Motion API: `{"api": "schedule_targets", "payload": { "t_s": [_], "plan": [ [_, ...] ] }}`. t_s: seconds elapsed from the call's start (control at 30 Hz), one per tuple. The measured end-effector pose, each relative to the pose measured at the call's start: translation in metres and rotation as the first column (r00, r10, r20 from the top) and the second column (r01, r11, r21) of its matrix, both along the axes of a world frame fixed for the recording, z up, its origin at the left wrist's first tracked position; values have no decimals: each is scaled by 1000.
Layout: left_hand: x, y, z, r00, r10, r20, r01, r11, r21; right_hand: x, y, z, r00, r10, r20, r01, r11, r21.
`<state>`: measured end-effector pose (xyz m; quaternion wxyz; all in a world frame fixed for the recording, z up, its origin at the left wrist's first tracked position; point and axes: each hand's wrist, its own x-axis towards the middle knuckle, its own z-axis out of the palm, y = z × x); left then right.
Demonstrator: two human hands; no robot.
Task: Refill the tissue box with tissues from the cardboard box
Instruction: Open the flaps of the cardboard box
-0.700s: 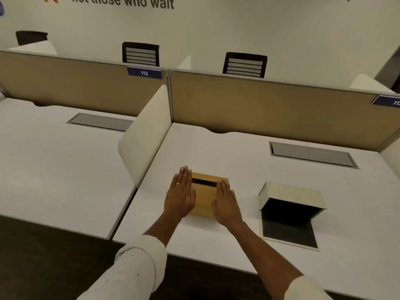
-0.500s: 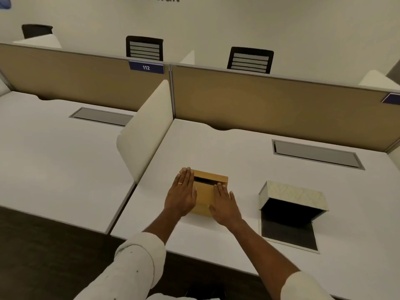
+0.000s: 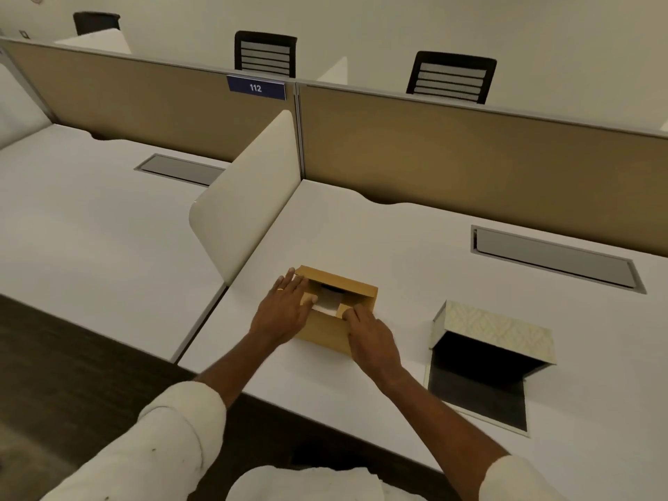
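Head view: both hands rest on the cardboard box (image 3: 336,312) at the desk's (image 3: 415,247) near edge, the left hand (image 3: 283,309) flat with fingers spread, the right hand (image 3: 372,338) loosely curled. Its flaps, nearly closed a moment ago, now part, showing white tissues (image 3: 325,308), ready for lifting. Right, well apart, the tissue box (image 3: 495,329) lies open, dark inside. Beyond, a partition label (image 3: 256,88) reads "112".

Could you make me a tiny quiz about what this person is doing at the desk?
1. True or false: both hands rest on the cardboard box.
2. Which side of the cardboard box is the patterned tissue box: the person's left or right?
3. What white thing shows inside the cardboard box?

Key
1. True: the left hand and right hand are on its flaps.
2. The right, lying open on the desk.
3. Tissues, apparently.
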<state>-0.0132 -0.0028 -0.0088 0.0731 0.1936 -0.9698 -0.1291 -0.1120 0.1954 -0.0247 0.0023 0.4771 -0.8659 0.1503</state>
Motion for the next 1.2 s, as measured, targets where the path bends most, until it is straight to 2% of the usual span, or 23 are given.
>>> {"api": "schedule_targets", "payload": {
  "t_s": [0.17, 0.33, 0.5, 0.6, 0.7, 0.8, 0.93, 1.07, 1.13, 1.2],
  "plan": [
    [28, 1, -20, 981, -191, 26, 191, 981, 15, 12, 11, -12, 996, 84, -12, -84, 996, 2],
    [48, 7, -43, 960, -248, 128, 243, 969, 55, 17, 24, -35, 993, 114, 39, -114, 993, 13],
    [55, 8, -67, 923, -262, 282, 267, 964, 23, 20, 33, -54, 984, 130, 125, -149, 977, 150],
    [47, 6, -72, 910, -252, 331, 270, 963, -10, 18, 30, -56, 991, 117, 69, -127, 978, 163],
    [33, -5, -68, 882, -312, 352, 338, 941, -14, 7, 11, -44, 997, 80, -22, -77, 992, 101],
    [12, -26, -54, 822, -430, 373, 450, 892, 38, -3, -20, -29, 997, 83, 0, -83, 989, 122],
    [-21, -47, -33, 697, -553, 456, 593, 802, 67, -21, -51, -17, 990, 136, -22, -122, 940, 320],
    [-43, -60, -17, 591, -662, 461, 774, 626, -95, -29, -70, -2, 975, 204, -83, -153, 900, 407],
    [-50, -65, -11, 591, -688, 421, 794, 588, -155, -31, -75, 7, 985, 154, -71, -114, 911, 397],
    [-55, -72, -5, 639, -686, 348, 766, 607, -211, -34, -77, 17, 990, 117, -76, -78, 914, 397]
  ]
}}
